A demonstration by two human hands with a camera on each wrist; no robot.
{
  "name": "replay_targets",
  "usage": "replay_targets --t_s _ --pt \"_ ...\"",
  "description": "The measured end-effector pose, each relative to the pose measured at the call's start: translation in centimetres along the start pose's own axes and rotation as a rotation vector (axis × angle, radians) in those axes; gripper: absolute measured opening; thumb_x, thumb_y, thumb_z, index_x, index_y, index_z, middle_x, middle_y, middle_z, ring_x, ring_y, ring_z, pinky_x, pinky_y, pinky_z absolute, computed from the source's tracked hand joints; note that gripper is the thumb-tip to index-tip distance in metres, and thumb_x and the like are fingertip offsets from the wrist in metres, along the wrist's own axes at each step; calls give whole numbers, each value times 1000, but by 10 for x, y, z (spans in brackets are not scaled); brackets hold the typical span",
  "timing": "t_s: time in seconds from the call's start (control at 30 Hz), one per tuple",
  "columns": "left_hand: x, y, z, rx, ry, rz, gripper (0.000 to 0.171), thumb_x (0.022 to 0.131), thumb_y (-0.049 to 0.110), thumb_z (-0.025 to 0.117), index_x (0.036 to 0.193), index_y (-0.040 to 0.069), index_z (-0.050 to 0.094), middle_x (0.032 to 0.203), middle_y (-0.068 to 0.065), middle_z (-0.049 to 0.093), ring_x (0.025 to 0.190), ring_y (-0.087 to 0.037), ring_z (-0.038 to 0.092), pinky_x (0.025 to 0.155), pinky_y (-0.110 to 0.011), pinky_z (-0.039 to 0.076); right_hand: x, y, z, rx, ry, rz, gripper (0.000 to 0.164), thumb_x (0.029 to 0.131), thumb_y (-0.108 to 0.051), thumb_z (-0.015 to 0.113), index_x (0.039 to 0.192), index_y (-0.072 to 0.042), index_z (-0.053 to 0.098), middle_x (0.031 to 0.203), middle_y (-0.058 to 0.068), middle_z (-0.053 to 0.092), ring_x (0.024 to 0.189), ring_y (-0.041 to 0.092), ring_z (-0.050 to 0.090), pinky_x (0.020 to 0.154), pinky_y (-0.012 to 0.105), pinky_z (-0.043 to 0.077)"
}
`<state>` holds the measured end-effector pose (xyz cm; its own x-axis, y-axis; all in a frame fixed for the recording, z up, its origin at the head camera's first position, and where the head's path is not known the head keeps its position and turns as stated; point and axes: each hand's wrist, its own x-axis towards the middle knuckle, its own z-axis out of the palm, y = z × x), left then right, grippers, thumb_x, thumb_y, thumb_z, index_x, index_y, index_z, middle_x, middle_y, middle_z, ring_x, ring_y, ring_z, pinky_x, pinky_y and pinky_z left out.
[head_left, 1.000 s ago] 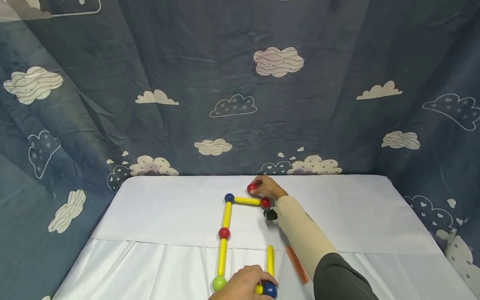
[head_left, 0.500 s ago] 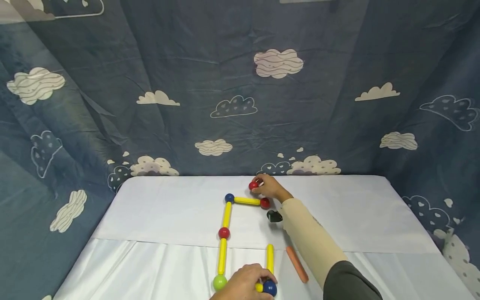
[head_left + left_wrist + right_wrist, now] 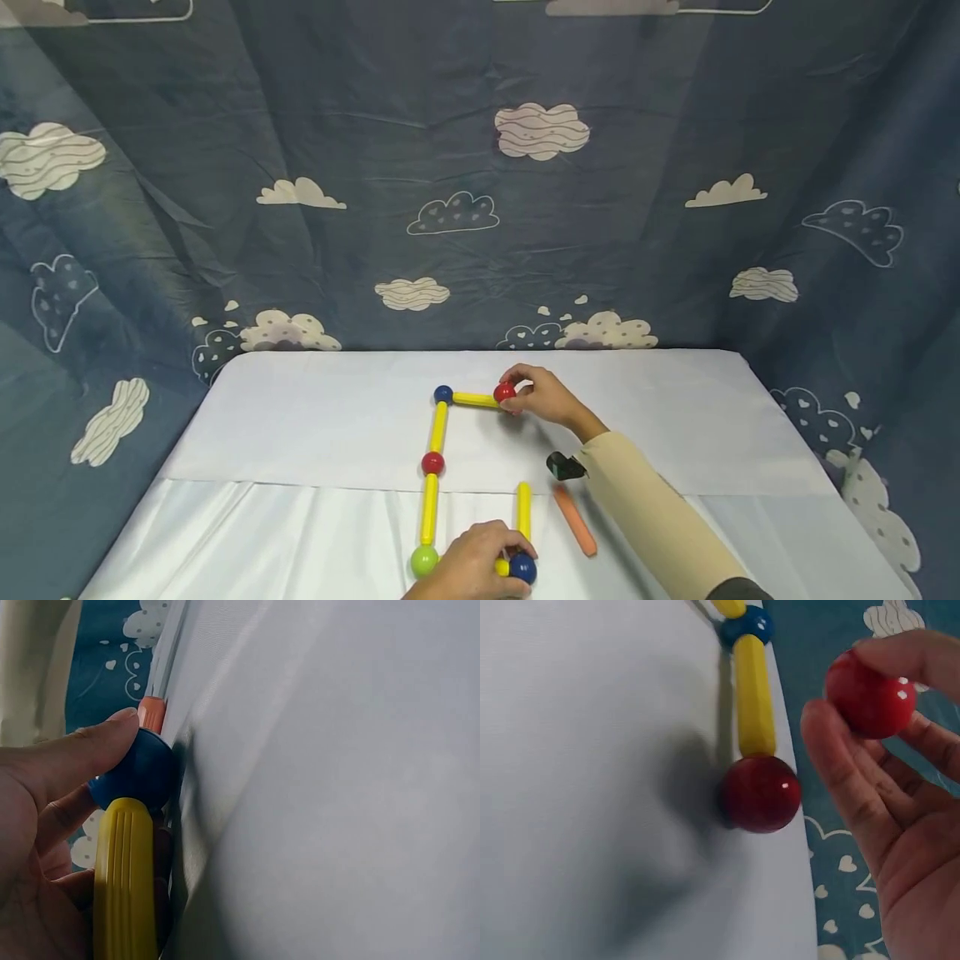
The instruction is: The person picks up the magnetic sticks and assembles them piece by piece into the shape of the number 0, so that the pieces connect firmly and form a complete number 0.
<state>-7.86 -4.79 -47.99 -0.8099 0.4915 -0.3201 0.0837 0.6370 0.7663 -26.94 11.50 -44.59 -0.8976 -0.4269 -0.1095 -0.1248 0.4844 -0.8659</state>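
My right hand pinches a red ball between thumb and fingers, held above the table. Close by, a second red ball lies at the end of a yellow stick, whose other end meets a blue ball. From there the chain runs toward me through another yellow stick, a red ball and a further stick to a green ball. At the front, my left hand grips a blue ball with a yellow stick joined to it, the thumb on the ball.
Another yellow stick points away from the front blue ball. To its right an orange stick lies on the white table. A dark device sits at my right wrist. A cloud-patterned curtain stands behind the table.
My right hand has brought its red ball from behind the chain's end ball toward me, so it now overlaps that ball in the head view. The left hand keeps its hold; the head view shifted slightly.
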Motion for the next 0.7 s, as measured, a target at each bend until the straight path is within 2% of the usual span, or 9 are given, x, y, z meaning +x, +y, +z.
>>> replay_targets --t_s 0.13,0.37,0.57,0.7 --pt "-2 -1 1 32 20 41 26 76 25 82 98 30 68 86 16 51 81 -4 45 76 -28 42 -19 6 2 9 -38 -7 33 81 -8 76 111 -3 62 105 11 59 75 17 60 69 29 53" --pt "0 -2 2 46 11 71 25 77 27 81 99 29 68 86 16 51 81 -2 45 76 -27 41 -44 21 6 39 -130 47 32 81 -9 76 110 -4 62 110 11 56 67 19 59 63 34 56" --pt "-1 -2 1 56 14 85 26 76 27 82 99 29 68 87 17 52 81 0 46 75 -26 42 -56 29 8 -1 -156 93 33 82 -8 75 112 -5 62 108 10 57 69 18 60 61 32 55" --pt "-1 -2 2 43 15 68 26 76 27 82 98 29 68 86 16 52 81 -3 46 75 -27 42 -61 31 9 -32 -165 115 30 81 -9 76 108 -6 64 104 6 58 67 17 57 56 30 53"
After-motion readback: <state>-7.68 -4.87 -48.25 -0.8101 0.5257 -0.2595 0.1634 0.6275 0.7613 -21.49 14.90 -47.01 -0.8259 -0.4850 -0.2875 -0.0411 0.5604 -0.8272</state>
